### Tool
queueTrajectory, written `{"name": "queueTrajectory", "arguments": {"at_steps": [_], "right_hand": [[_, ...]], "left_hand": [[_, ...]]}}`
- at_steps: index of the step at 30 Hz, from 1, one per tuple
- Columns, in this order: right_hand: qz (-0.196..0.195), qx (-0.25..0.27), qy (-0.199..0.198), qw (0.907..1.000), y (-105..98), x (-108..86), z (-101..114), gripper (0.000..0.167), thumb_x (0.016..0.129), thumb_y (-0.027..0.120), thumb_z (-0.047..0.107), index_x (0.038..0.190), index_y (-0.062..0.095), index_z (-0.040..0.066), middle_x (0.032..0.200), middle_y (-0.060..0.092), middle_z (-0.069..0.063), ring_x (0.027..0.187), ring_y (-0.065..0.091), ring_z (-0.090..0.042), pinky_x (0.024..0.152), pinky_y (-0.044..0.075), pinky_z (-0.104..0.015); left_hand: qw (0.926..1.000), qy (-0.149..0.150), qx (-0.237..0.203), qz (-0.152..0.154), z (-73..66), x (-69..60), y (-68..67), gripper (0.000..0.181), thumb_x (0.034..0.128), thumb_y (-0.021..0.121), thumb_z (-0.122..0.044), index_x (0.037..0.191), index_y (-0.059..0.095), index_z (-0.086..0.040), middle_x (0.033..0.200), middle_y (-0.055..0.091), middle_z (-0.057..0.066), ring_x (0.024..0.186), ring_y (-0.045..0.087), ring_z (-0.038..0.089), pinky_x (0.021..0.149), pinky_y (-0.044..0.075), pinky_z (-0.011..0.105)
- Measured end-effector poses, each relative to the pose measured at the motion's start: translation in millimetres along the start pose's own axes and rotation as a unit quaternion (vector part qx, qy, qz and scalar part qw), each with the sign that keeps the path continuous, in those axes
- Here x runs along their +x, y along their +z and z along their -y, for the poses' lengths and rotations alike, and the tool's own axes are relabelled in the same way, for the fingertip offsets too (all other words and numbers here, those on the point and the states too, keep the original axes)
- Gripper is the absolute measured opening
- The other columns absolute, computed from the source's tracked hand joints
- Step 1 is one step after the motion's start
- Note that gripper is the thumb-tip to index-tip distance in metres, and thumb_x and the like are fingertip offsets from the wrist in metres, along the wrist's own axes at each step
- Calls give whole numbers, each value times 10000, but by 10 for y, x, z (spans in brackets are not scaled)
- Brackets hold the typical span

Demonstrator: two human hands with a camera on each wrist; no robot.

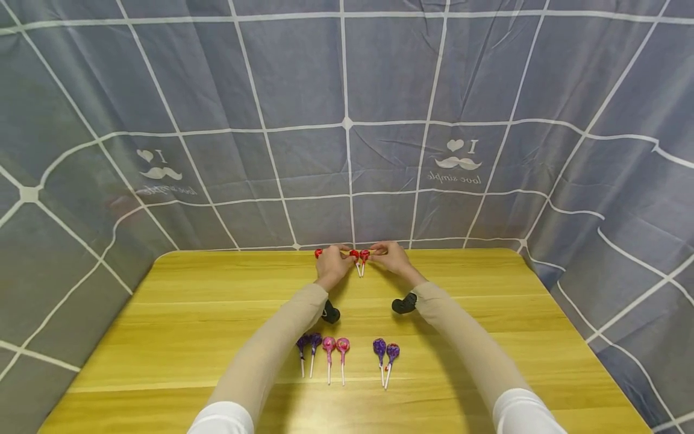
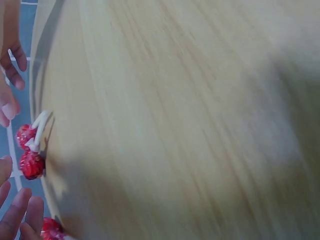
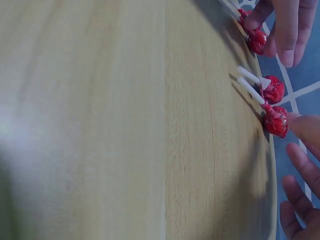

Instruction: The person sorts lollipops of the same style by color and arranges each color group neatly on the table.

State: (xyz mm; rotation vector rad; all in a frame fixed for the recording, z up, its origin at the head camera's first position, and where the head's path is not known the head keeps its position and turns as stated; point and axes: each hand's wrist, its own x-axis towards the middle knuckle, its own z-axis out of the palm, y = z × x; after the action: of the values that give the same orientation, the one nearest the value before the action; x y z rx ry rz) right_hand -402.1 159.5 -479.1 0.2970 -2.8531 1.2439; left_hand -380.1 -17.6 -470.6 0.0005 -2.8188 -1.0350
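Two red-wrapped lollipops [image 1: 355, 254] [image 3: 276, 121] lie side by side at the table's far edge, white sticks pointing toward me. My left hand [image 1: 332, 264] is just left of this pair, fingers apart and gripping nothing. Under and beside it lies another red lollipop [image 1: 318, 253], partly hidden; the right wrist view shows two red heads [image 3: 257, 42] there. My right hand [image 1: 391, 258] is on the pair's right side, its fingers spread. Its thumb [image 3: 298, 122] is at the nearer red head; whether it touches cannot be told.
Nearer to me lie two purple lollipops [image 1: 315, 340] beside my left sleeve, two pink lollipops [image 1: 343, 345], and two more purple lollipops [image 1: 379, 348] farther right. A grey curtain [image 1: 303, 163] with white lines hangs right behind the wooden table [image 1: 217, 313]. Black wrist cameras [image 1: 404, 304] hang under both forearms.
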Motion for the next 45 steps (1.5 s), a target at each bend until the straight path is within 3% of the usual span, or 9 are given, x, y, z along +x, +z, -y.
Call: {"name": "queueTrajectory", "arguments": {"at_steps": [11, 20, 26, 38, 45], "right_hand": [[-93, -86, -411, 9991, -51, -197, 39, 288, 873, 691, 154, 1127, 681, 18, 1042, 712, -166, 879, 639, -279, 769, 484, -346], [-58, -97, -780, 9969, -117, -398, 70, 286, 871, 695, 130, 1120, 675, -11, 1028, 713, -170, 953, 645, -306, 863, 492, -429], [-148, -59, -1019, 9947, -186, -560, 88, 281, 871, 685, 107, 1117, 674, -30, 1013, 713, -183, 942, 645, -320, 860, 497, -437], [-209, 21, -956, 9952, -272, -893, 50, 272, 863, 700, 124, 1095, 686, -17, 989, 717, -162, 903, 638, -300, 821, 505, -426], [-118, -3, -834, 9964, -301, -1104, 25, 259, 849, 720, 152, 1077, 702, 29, 971, 723, -120, 869, 630, -242, 774, 505, -358]], "left_hand": [[9998, 150, -133, -52, 11, -167, -233, 220, 857, 727, -263, 1054, 740, -165, 916, 753, 23, 797, 694, 184, 526, 431, 249], [9988, 373, -304, -91, 111, -376, -425, 188, 887, 687, -229, 1036, 745, -132, 905, 731, 31, 739, 658, 169, 490, 378, 220], [9988, 369, -328, -47, 213, -526, -564, 239, 885, 678, -289, 1042, 740, -120, 917, 740, 39, 721, 659, 173, 471, 362, 223], [9978, 411, -515, 42, 474, -885, -842, 222, 875, 701, -260, 1049, 739, -128, 942, 743, 68, 631, 626, 180, 432, 308, 233], [9975, 416, -570, 71, 636, -1064, -952, 237, 869, 707, -230, 1059, 728, -89, 950, 739, 97, 778, 678, 232, 469, 365, 241]]}}
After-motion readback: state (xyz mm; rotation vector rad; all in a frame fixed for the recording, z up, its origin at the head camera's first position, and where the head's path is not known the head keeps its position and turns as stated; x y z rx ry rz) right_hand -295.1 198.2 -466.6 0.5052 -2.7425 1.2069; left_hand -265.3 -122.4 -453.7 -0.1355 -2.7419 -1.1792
